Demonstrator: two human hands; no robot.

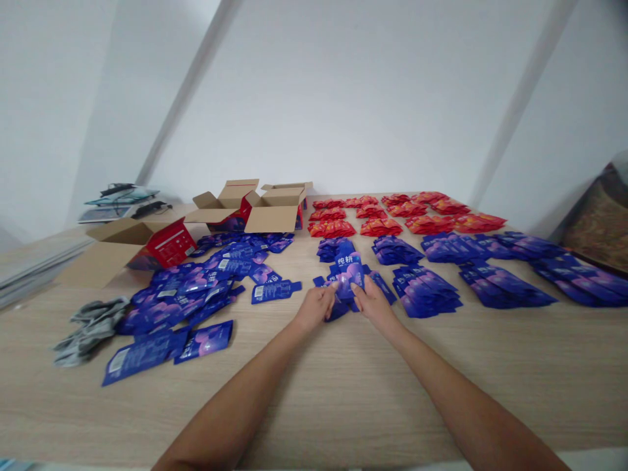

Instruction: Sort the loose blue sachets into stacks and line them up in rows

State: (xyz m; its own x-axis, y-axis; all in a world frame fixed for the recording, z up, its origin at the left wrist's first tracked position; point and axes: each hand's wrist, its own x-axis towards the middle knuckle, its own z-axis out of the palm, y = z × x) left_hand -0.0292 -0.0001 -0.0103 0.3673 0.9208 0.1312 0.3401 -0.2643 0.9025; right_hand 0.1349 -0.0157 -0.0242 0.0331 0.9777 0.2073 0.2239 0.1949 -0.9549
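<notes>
A blue pouch (349, 269) with pink round shapes and white characters stands tilted up between my two hands, its narrow end pointing away from me. My left hand (316, 307) is closed at its lower left edge, fingers curled in. On the lower right edge, my right hand (375, 304) pinches it with the thumb on the front. Beneath and behind it lie more blue pouches (384, 288), partly hidden by the held one and my hands. One single blue pouch (275, 292) lies flat to the left of my left hand, its barcode side up.
A loose heap of blue pouches (171, 297) spreads at left, beside grey gloves (91, 330). Open cartons (169, 245) stand behind it. Fanned stacks of blue pouches (424, 291) lie at right, with red pouch stacks (381, 226) farther back. A dark sack (601, 219) is far right.
</notes>
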